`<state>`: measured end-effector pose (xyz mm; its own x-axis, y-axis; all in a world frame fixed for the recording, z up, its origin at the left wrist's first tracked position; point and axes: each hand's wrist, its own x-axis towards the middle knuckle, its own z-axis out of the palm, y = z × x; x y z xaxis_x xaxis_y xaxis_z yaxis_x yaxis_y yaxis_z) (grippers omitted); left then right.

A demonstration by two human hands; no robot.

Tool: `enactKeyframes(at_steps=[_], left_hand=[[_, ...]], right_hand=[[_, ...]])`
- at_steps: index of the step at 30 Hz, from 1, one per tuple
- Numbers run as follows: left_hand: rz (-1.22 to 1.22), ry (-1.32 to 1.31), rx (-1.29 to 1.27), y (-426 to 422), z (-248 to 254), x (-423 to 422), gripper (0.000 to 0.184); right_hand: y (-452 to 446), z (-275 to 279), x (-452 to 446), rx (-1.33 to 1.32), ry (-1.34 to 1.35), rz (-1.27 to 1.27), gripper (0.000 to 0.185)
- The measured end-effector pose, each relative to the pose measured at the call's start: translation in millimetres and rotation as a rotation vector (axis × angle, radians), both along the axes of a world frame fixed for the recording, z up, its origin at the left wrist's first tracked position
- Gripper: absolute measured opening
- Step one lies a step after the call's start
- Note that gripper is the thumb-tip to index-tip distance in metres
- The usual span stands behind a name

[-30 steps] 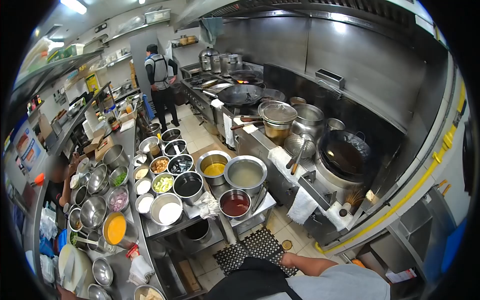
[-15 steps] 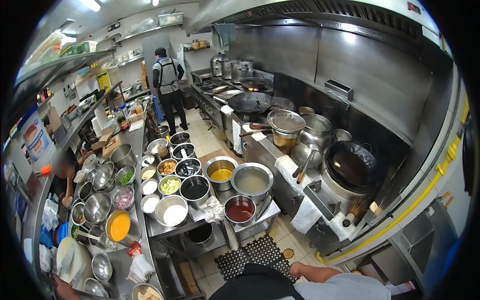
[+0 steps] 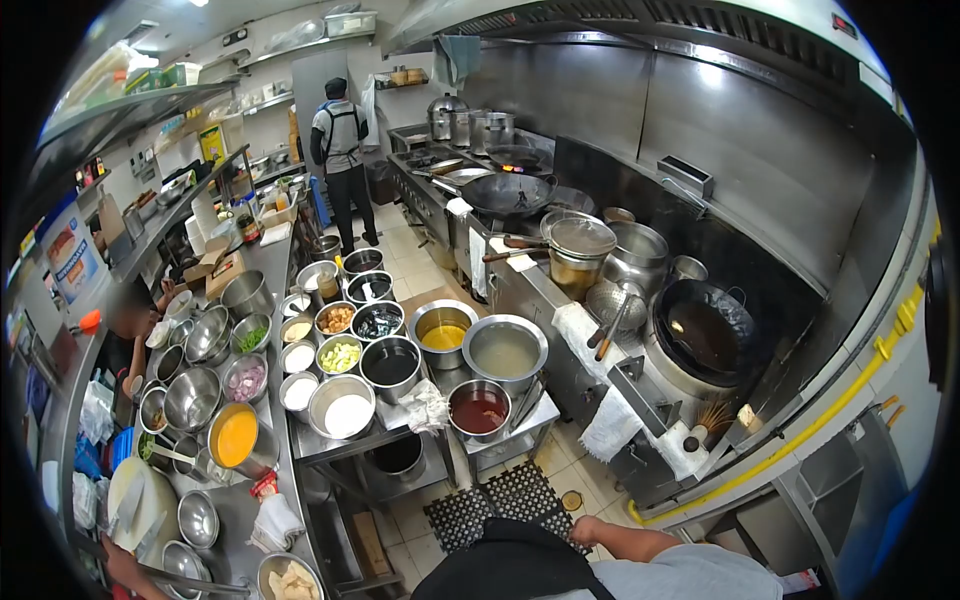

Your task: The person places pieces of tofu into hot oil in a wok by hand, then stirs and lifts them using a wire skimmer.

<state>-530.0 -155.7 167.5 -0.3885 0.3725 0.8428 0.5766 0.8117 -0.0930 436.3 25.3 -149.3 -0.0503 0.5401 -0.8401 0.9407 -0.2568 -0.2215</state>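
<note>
My right hand (image 3: pixel 587 531) hangs low beside my black apron (image 3: pixel 500 560), over the perforated black floor mat (image 3: pixel 455 520). Its fingers look curled in, and nothing shows in them. My left hand is out of sight. Closest ahead of me stands a steel pot of dark red liquid (image 3: pixel 479 411) on a low steel stand. Beside it are a wide pot of cloudy liquid (image 3: pixel 505 350), a pot of yellow liquid (image 3: pixel 442 333) and a bowl of white powder (image 3: pixel 345 412). A crumpled white cloth (image 3: pixel 424 408) lies between them.
On the right runs a stove with a dark wok (image 3: pixel 705 335), a spider strainer (image 3: pixel 615 308) and a lidded pot (image 3: pixel 578 250). The left counter carries several bowls and an orange liquid pot (image 3: pixel 238 440). Another person's forearm (image 3: pixel 128 568) enters lower left. A co-worker (image 3: pixel 341 150) stands far back.
The view has shifted slightly. The far co-worker has turned and moved a little. The forearm at lower left reaches further in, beside a long metal rod. My right hand stays low at my side.
</note>
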Motion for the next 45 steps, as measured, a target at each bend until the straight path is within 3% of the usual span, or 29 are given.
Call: enactKeyframes(at_steps=[5,7,10,11,13,14,16,19,23,25,26,28,31,34,38,40,42,45], left_hand=[[-0.039,0.072,0.014,-1.0,1.1,-3.0,0.045],[0.081,-0.027,-0.035,-1.1,5.3,5.6,0.044],[0.084,-0.119,-0.035,-0.1,12.4,16.6,0.044],[0.082,-0.116,-0.038,0.4,13.4,18.7,0.044],[0.101,-0.13,-0.054,0.9,15.6,23.1,0.045],[0.101,-0.128,-0.058,1.6,15.6,25.0,0.045],[-0.029,-0.072,0.065,1.2,12.4,25.6,0.045],[0.025,-0.176,0.021,-2.8,10.2,18.1,0.045],[-0.067,-0.099,0.065,-1.1,7.8,10.6,0.046],[-0.076,0.179,0.018,-2.0,4.1,7.0,0.048],[-0.072,0.179,0.016,-3.7,6.9,10.0,0.048],[0.132,-0.05,-0.138,-5.6,11.8,16.6,0.049],[0.154,-0.198,-0.114,-3.7,15.1,24.4,0.041],[0.115,-0.142,-0.073,-1.2,14.4,27.0,0.041],[0.16,-0.163,-0.054,0.8,16.3,25.4,0.04],[0.144,-0.312,-0.008,0.0,15.2,24.6,0.04],[0.102,-0.259,-0.004,-1.3,12.4,18.8,0.04],[0.02,-0.232,0.038,-4.4,4.5,4.9,0.04]], right_hand=[[-4.3,-8.5,5.5,0.01,-0.026,0.199,0.026],[-5.7,-3.4,4.1,0.141,-0.01,0.658,0.022],[-5.9,-54.3,14.7,0.148,0.063,0.654,0.021],[-5.9,-44.9,9.4,0.15,0.088,0.652,0.021],[-3.2,4.1,-6.4,-0.047,0.013,0.207,0.02],[-0.9,32.9,-16.2,-0.065,0.025,0.127,0.021],[0.0,25.2,-15.7,-0.016,0.047,0.18,0.023],[-0.3,16.2,-14.3,0.035,0.071,0.169,0.026],[0.6,-2.3,-10.0,0.026,0.069,0.303,0.026],[1.0,-14.8,-6.4,0.024,0.063,0.357,0.026],[1.4,-21.1,-5.9,-0.034,0.082,0.334,0.026],[1.1,-27.7,-3.8,-0.093,0.1,0.312,0.026],[-1.8,-15.7,-9.8,-0.092,0.064,0.247,0.025],[-0.5,-7.1,-15.8,-0.055,0.023,0.141,0.025],[-0.4,-19.4,-11.6,0.111,0.004,0.392,0.025],[-1.4,-27.8,-8.1,0.215,0.008,0.465,0.027],[-1.7,-33.3,-6.6,0.267,0.011,0.552,0.03],[-3.3,-16.3,-12.9,0.26,0.021,0.446,0.027]])
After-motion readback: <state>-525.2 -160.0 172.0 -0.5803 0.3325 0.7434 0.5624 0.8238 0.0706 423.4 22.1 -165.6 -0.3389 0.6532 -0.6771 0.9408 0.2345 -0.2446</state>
